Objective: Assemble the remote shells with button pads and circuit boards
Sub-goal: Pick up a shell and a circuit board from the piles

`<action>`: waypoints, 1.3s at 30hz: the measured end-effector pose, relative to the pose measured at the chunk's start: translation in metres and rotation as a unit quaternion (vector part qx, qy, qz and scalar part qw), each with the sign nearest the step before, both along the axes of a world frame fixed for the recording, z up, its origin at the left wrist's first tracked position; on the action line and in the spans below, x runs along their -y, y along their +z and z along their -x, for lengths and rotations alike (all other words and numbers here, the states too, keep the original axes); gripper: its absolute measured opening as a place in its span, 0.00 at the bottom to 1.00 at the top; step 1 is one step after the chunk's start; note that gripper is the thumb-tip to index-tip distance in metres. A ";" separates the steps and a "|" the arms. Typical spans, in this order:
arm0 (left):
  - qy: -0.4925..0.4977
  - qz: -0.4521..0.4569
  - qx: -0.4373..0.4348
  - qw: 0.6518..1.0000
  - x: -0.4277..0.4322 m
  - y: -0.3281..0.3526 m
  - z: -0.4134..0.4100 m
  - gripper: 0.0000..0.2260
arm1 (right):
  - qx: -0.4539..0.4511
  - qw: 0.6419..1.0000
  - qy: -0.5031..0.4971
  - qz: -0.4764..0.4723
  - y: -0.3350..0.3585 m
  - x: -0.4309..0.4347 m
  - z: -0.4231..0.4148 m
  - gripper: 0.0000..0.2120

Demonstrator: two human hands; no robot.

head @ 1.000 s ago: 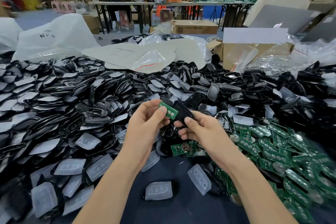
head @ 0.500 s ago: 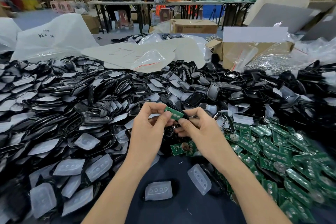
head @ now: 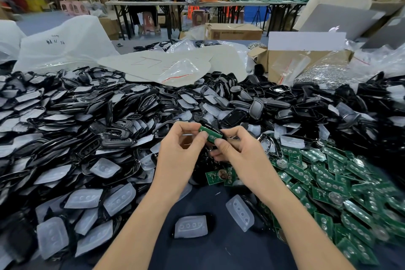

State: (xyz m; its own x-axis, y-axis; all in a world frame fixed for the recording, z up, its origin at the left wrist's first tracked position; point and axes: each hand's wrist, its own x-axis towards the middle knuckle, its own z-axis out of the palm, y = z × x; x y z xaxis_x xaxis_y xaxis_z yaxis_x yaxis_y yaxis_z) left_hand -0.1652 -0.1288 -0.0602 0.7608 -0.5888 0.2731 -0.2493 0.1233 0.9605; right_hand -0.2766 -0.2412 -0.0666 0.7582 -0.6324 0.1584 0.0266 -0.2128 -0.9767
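held up over the middle of the surface [head: 219, 252], between both hands: a green circuit board [head: 210, 134] lying against a black remote shell [head: 210, 125], the pair tilted down to the right. pinching the board's left end with thumb and forefinger of the left hand [head: 175, 155], remaining fingers loosely curled. gripping the shell's right end with the right hand [head: 238, 153], thumb pressed on the board's near edge, fingers curled behind. cannot tell how far the board sits into the shell.

to the left and beyond, a deep heap of black shells [head: 87, 116] mixed with translucent button pads [head: 119, 198]. to the right, a heap of green boards [head: 328, 182] with round metal contacts. just below the hands, a few loose boards [head: 219, 176] at the edge of the heaps. nearer the body, two single pads: one lying flat [head: 191, 226], one tipped up just to its right [head: 240, 212].

at the far side, a cardboard box [head: 285, 61], a big white plastic bag [head: 65, 44] and pale sheets [head: 153, 66]. further back, other people at long tables [head: 197, 3].
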 end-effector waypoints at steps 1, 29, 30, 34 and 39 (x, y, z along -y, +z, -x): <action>0.002 -0.002 0.003 1.000 0.000 0.000 0.000 0.06 | 0.003 1.000 -0.001 -0.002 0.000 0.000 0.000 0.04; 0.019 -0.009 -0.005 1.000 0.003 -0.002 0.001 0.12 | -0.009 1.000 0.000 -0.017 0.004 -0.002 0.001 0.06; 0.018 -0.013 -0.002 1.000 0.003 -0.001 0.001 0.12 | -0.005 1.000 0.001 -0.022 0.004 -0.002 0.002 0.06; 0.007 -0.009 0.011 1.000 0.001 0.000 0.000 0.08 | 0.014 0.999 0.010 -0.040 0.005 -0.002 0.000 0.06; -0.024 0.019 -0.043 0.999 0.001 0.002 0.000 0.06 | 0.021 0.998 0.014 -0.051 0.004 0.000 0.000 0.07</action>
State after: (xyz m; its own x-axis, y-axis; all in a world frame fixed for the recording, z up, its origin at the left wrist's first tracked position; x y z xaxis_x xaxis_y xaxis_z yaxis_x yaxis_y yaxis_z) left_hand -0.1653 -0.1293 -0.0586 0.7530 -0.6158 0.2319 -0.1596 0.1710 0.9723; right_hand -0.2770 -0.2409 -0.0630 0.7695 -0.6260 0.1268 0.0727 -0.1114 -0.9911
